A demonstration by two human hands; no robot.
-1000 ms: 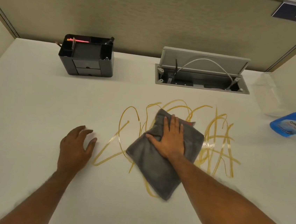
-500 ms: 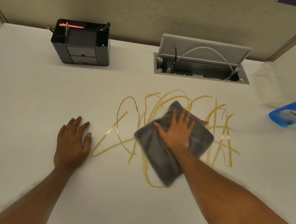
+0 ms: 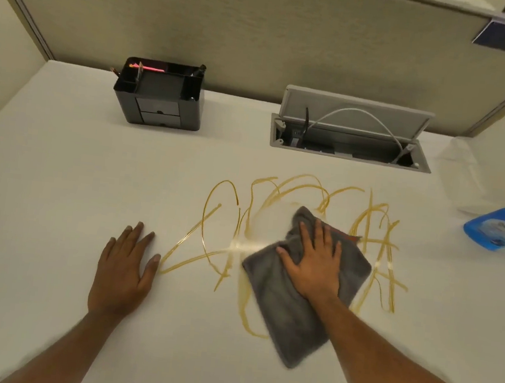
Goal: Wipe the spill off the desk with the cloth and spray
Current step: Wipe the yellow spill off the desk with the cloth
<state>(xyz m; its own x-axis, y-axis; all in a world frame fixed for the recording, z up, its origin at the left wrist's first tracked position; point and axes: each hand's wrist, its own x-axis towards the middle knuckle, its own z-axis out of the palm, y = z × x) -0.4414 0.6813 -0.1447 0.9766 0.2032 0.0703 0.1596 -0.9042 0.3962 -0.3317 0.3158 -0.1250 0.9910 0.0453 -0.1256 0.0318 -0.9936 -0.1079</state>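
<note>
The right hand is pressing flat, fingers spread, on the soft, limp grey cloth at frame centre, likely to bunch; the left hand is resting released, palm down.

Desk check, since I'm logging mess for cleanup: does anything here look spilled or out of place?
Yes. Thin amber squiggles of spill loop across the white desk, smeared pale beside the grey cloth under the right hand. The blue spray bottle lies tipped at the right edge.

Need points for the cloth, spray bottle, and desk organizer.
cloth [image 3: 276,306], head view, bare grey middle below the hand
spray bottle [image 3: 499,231], head view, blue body
desk organizer [image 3: 160,110], head view, front drawers
</note>
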